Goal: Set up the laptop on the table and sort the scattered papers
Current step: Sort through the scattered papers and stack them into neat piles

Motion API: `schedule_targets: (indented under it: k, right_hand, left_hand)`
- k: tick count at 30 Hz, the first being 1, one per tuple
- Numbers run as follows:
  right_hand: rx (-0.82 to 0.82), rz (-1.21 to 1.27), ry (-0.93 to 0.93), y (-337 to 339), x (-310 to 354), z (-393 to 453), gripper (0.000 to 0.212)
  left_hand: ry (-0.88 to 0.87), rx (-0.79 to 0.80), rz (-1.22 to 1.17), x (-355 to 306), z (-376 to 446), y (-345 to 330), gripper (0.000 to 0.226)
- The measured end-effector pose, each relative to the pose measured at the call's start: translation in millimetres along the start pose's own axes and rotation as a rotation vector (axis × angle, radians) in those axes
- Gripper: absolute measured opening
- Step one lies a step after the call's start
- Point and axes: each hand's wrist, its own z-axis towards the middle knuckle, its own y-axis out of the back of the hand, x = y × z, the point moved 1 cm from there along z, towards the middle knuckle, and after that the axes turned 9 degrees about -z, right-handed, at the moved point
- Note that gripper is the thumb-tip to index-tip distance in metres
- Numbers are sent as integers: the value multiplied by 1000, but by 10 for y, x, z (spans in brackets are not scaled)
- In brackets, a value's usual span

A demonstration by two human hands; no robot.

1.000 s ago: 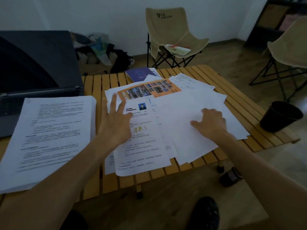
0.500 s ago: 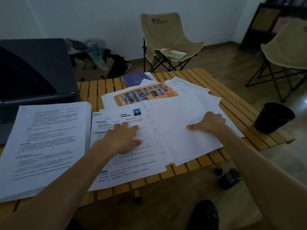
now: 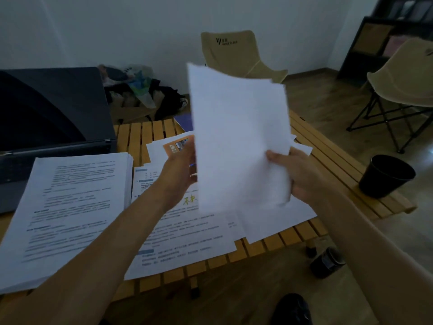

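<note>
A few blank white sheets (image 3: 239,137) stand upright above the wooden slatted table (image 3: 346,170). My right hand (image 3: 297,174) grips their lower right edge. My left hand (image 3: 180,167) reaches behind their left edge; whether it grips them is hidden. An open dark laptop (image 3: 54,118) sits at the table's far left. A thick stack of printed pages (image 3: 70,207) lies in front of it. More printed sheets (image 3: 187,231) and an orange flyer (image 3: 175,146) lie scattered under my arms.
A black waste bin (image 3: 386,175) stands by the table's right edge. Two beige folding chairs (image 3: 234,55) (image 3: 403,78) stand behind and to the right. Bags and a cardboard box (image 3: 140,97) sit against the wall. A dark shelf (image 3: 384,38) fills the far right corner.
My right hand has lifted the blank sheets off the table and raised them upright. My left hand has left the printed page and risen to the lifted sheets.
</note>
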Motion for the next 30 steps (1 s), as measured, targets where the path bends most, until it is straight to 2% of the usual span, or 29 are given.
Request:
schedule_targets:
  k: [4, 7, 12, 16, 21, 26, 30]
  right_hand:
    - [79, -56, 11, -186, -102, -56, 33]
    - [82, -64, 21, -212, -131, -77, 33]
    - [103, -55, 2, -243, -163, -126, 31]
    - [122, -31, -34, -259, -182, -143, 29]
    - [109, -45, -92, -286, -192, -157, 17]
    - [118, -45, -69, -267, -201, -142, 24]
    - [148, -80, -80, -304, -242, -135, 28]
  left_hand:
    - [-170, -15, 4, -34, -39, 92, 40]
    - [-144, -148, -79, -28, -15, 193, 28]
    - [-62, -147, -188, -85, -31, 247, 39]
    - [-15, -151, -196, -61, -58, 248, 37]
    - [1, -167, -99, -12, -31, 272, 27]
    - [-31, -168, -9, -58, -50, 333, 15]
    - [-128, -228, 187, -94, -72, 476, 19]
